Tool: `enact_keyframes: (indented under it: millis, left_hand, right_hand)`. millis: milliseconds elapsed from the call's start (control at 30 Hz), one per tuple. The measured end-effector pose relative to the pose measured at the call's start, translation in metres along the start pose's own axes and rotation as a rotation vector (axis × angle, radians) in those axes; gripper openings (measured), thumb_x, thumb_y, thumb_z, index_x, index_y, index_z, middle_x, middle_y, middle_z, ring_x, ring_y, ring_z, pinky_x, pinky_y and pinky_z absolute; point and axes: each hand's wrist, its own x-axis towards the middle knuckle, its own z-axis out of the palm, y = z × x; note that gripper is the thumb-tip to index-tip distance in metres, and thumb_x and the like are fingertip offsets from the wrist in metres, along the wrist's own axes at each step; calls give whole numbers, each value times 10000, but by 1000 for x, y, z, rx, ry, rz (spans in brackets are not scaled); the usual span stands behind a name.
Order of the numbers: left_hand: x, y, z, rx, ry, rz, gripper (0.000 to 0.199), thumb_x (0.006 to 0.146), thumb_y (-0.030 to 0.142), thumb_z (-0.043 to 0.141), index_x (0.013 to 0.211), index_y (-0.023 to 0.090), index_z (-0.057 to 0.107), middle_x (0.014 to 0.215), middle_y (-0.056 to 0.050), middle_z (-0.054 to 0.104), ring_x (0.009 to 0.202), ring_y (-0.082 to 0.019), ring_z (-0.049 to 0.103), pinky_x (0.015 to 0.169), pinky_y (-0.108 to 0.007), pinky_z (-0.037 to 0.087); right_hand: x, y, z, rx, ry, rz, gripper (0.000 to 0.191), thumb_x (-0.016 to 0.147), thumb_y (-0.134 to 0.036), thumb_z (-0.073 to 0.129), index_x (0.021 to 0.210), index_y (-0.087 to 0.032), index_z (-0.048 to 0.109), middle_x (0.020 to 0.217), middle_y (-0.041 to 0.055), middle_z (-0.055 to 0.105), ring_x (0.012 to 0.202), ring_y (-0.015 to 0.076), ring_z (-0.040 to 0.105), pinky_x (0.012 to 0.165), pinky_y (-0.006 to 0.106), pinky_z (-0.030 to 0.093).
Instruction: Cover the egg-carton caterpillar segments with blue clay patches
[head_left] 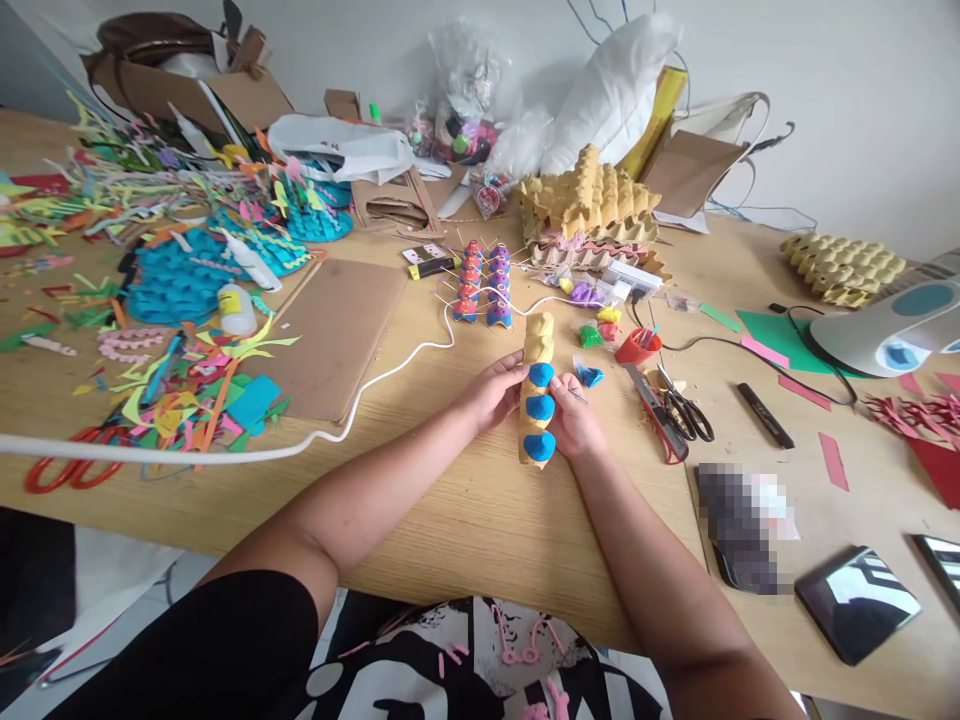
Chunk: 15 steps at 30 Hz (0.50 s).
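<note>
Egg-carton strip held over the table

Left on the table, a white bottle wears a yellowish label, its print unreadable. Near the middle, the left hand has a narrow grip on the strip's left side. The strip is yellowish-tan and bumpy, three nearer humps capped blue, its far end bare. The right hand's grip holds its right side. Farther right, a black bar carries pale, illegible lettering.
</note>
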Motion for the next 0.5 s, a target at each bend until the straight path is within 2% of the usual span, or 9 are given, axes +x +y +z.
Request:
enact_keyframes:
  millis: [133,267,367,500]
  left_hand:
    - [1,-1,-1,9,14,7,446,914,244,872,1345,179,777,1007,-48,856,814,-153,767,761,-266,563]
    - [1,-2,-2,13,0,16,406,955,318,847,1328,173,780,1018,-58,852,826,-162,767,773,-277,569]
    - [2,-3,-3,21,1,25,409,931,295,866,1315,181,782,991,-41,848,814,-151,762,772,-264,567]
    - [1,-3,-2,16,2,24,434,899,275,899,1305,169,787,971,-36,844,811,-140,757,776,-255,570]
  right_hand:
    - [-1,-1,2,-5,29,3,684,617,-435,1117,752,-259,469,682,-97,603,649,115,562,657,271,545]
    - [-1,-2,3,-38,46,11,641,692,-410,1071,756,-265,449,695,-84,600,658,131,569,649,286,541]
    - [-2,-1,2,-41,33,7,620,745,-400,1048,762,-263,444,692,-86,590,665,128,572,652,270,536]
    - [-1,-1,2,-26,32,10,630,709,-389,1070,764,-260,457,705,-86,615,658,121,574,619,253,515]
